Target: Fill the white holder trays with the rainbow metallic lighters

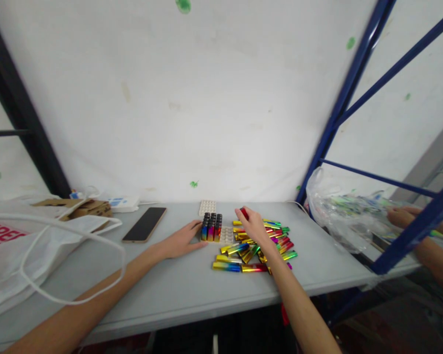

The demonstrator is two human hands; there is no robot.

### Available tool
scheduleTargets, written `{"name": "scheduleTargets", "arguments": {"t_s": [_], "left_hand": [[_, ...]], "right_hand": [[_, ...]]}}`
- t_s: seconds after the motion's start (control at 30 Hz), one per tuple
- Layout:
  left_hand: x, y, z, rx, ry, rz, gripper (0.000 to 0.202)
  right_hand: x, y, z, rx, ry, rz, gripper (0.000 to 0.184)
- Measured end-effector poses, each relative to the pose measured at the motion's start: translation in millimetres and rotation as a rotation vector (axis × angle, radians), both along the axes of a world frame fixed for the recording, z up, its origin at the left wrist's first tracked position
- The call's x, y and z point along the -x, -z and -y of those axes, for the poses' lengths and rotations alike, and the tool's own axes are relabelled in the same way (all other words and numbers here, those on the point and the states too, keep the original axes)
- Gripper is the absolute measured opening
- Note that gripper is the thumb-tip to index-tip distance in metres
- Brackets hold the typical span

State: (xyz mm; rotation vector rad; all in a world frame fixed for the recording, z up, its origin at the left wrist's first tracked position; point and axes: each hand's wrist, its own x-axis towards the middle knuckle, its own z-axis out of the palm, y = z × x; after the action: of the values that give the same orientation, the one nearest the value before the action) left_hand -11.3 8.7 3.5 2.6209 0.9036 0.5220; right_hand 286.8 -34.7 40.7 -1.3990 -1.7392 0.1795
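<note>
Loose metallic tubes [226,267] lay heaped right of centre, nearest ones toward the table's [191,295] front edge. Left hand [182,240]: thumb and fingers spread, beside upright black-topped tubes [211,228] in a pocketed tray [227,235]. Right hand [254,227] pinched a red piece [245,213]. Second tray [207,206]: near back edge.

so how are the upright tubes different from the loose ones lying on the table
The upright tubes stand packed in tight rows; the loose tubes lie on their sides at mixed angles. The left hand is right beside the upright tubes, while the right forearm crosses over the loose tubes. Both groups are shiny and multicoloured.
</note>
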Motion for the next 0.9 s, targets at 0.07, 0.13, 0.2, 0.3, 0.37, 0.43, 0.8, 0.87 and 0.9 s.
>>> {"name": "scheduleTargets", "arguments": {"t_s": [0.07,0.13,0.2,0.3,0.37,0.43,0.8,0.87,0.9], "left_hand": [[-0.6,0.4,-0.4,0.002,0.002,0.003,0.070],[-1.3,0.5,-0.4,0.000,0.002,0.004,0.069],[-2.0,-0.1,0.0,-0.002,0.001,-0.001,0.068],[-2.6,-1.8,1.1,-0.011,0.005,0.004,0.067],[-2.7,-2.8,1.7,-0.015,0.006,0.001,0.067],[-2.8,-3.2,2.0,-0.014,0.000,-0.009,0.066],[-4.5,-5.6,4.9,-0.005,0.007,0.007,0.065],[-4.3,-5.0,4.8,-0.004,-0.005,0.006,0.065],[-4.2,-4.8,4.7,-0.001,-0.012,0.001,0.066]], "right_hand": [[0.4,0.1,1.6,0.022,-0.073,0.047,0.032],[0.6,1.3,2.6,0.030,-0.171,0.098,0.028],[1.0,2.5,2.8,-0.004,-0.230,0.160,0.029],[2.8,1.8,2.0,-0.052,-0.188,0.267,0.033],[5.2,-0.4,0.5,-0.022,-0.141,0.304,0.035],[8.2,-2.6,-2.5,0.018,-0.119,0.302,0.036],[12.0,7.2,-24.3,0.103,-0.233,0.418,0.020],[9.4,6.7,-25.4,0.078,-0.295,0.383,0.018],[8.6,6.4,-25.9,0.078,-0.322,0.362,0.017]]}}
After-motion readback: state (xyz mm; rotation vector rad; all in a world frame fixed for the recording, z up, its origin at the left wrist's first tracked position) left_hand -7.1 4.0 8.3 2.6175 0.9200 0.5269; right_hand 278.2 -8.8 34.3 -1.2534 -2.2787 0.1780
